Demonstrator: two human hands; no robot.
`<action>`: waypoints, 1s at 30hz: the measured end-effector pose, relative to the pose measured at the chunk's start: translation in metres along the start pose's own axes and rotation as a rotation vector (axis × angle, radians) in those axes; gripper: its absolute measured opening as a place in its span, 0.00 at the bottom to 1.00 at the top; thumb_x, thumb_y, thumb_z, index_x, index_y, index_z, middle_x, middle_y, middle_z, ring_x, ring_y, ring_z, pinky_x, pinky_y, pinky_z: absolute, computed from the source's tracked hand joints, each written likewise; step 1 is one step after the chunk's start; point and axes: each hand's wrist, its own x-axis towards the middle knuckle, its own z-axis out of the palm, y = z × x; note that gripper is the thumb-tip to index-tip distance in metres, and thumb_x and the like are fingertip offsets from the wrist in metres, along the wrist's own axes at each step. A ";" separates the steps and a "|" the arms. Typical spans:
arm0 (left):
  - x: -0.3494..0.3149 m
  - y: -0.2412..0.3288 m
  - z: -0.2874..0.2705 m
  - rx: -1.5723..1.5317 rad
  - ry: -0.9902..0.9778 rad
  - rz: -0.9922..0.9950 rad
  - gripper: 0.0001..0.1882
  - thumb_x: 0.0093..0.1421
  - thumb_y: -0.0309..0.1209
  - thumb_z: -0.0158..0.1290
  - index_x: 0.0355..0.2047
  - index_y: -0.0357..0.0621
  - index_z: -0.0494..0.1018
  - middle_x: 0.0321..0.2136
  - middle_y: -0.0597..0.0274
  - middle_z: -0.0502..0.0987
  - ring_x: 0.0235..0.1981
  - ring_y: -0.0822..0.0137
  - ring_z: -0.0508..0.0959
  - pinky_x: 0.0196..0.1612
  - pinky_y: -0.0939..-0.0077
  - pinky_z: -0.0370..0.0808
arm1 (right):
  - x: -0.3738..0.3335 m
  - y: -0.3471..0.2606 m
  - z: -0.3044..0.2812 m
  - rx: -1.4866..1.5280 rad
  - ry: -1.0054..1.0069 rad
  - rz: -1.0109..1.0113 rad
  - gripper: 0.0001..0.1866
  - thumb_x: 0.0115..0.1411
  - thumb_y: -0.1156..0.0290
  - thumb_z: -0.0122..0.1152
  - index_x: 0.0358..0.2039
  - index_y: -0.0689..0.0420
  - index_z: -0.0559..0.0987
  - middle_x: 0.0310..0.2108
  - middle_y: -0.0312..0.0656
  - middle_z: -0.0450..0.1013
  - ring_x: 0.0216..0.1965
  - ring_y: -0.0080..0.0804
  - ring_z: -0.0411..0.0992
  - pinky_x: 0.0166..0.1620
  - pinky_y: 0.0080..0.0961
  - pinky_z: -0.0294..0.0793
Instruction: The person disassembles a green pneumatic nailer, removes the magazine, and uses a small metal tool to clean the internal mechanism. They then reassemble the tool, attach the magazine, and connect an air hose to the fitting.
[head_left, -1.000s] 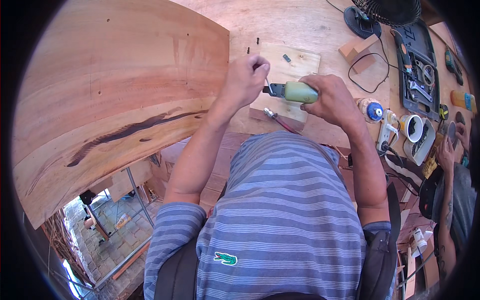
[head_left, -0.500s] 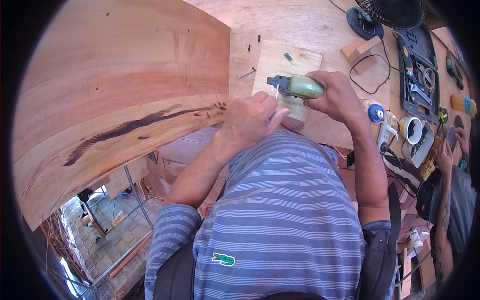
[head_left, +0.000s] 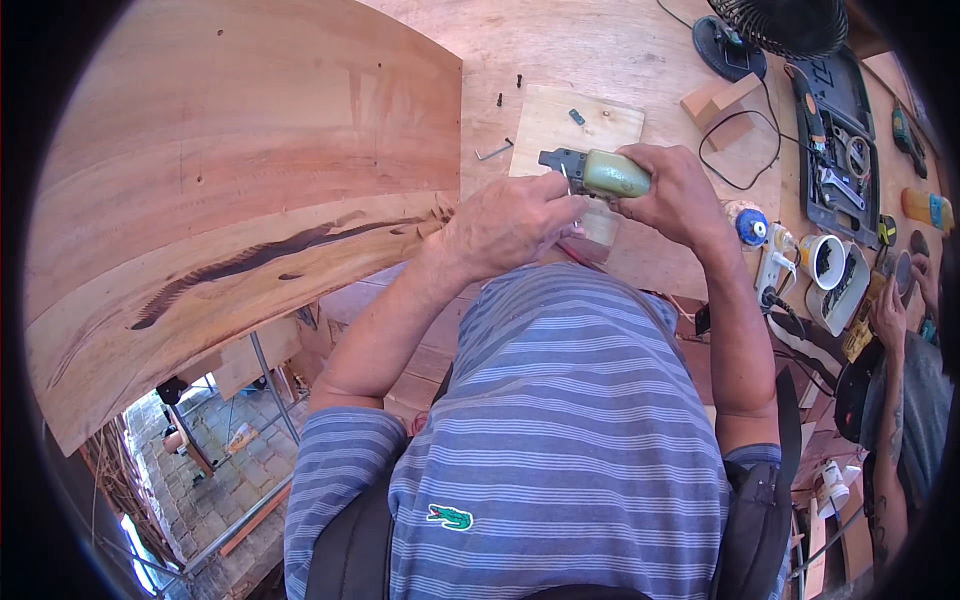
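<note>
My right hand [head_left: 672, 190] is wrapped around the rear of a nail gun with a rounded olive-green body [head_left: 616, 175]. Its black metal nose [head_left: 562, 161] points left over a pale board [head_left: 532, 117]. In a pinch beside the nose, my left hand [head_left: 515, 225] holds a thin metal hex key [head_left: 565, 175], whose tip meets the black part. My fingers hide the rest of the key. A small dark metal piece [head_left: 577, 117] lies on the board. Left of the board rest another L-shaped hex key [head_left: 494, 150] and two black screws [head_left: 500, 99].
A large wooden panel [head_left: 270, 110] stands at the left. On the right are wood blocks [head_left: 722, 110], a black cable, an open tool case [head_left: 840, 150], a bottle with a blue cap [head_left: 751, 227], a white cup [head_left: 823, 262] and a power strip. Another person's hand [head_left: 888, 315] works at far right.
My left hand has turned and shifted slightly right, and the hex key in it leans differently. The nail gun in my right hand has moved a little to the right.
</note>
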 end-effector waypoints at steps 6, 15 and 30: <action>0.030 -0.002 0.000 0.092 -0.041 0.039 0.13 0.59 0.40 0.63 0.29 0.44 0.77 0.25 0.59 0.75 0.29 0.56 0.79 0.30 0.58 0.74 | 0.004 -0.008 0.006 -0.051 -0.060 -0.054 0.21 0.42 0.68 0.75 0.38 0.59 0.83 0.31 0.54 0.79 0.38 0.56 0.78 0.42 0.45 0.76; 0.047 -0.045 0.006 -0.333 0.133 -0.596 0.11 0.63 0.33 0.59 0.36 0.35 0.79 0.21 0.58 0.78 0.23 0.66 0.78 0.29 0.67 0.75 | -0.002 -0.011 0.007 -0.037 -0.068 -0.071 0.23 0.41 0.71 0.76 0.40 0.59 0.82 0.34 0.52 0.79 0.38 0.54 0.78 0.43 0.43 0.77; -0.025 -0.025 -0.002 -0.270 0.313 -0.463 0.12 0.61 0.31 0.65 0.43 0.38 0.83 0.23 0.56 0.80 0.19 0.69 0.74 0.23 0.72 0.70 | -0.001 -0.010 -0.001 -0.036 -0.050 0.053 0.26 0.41 0.69 0.77 0.44 0.60 0.84 0.37 0.53 0.81 0.40 0.52 0.80 0.46 0.39 0.78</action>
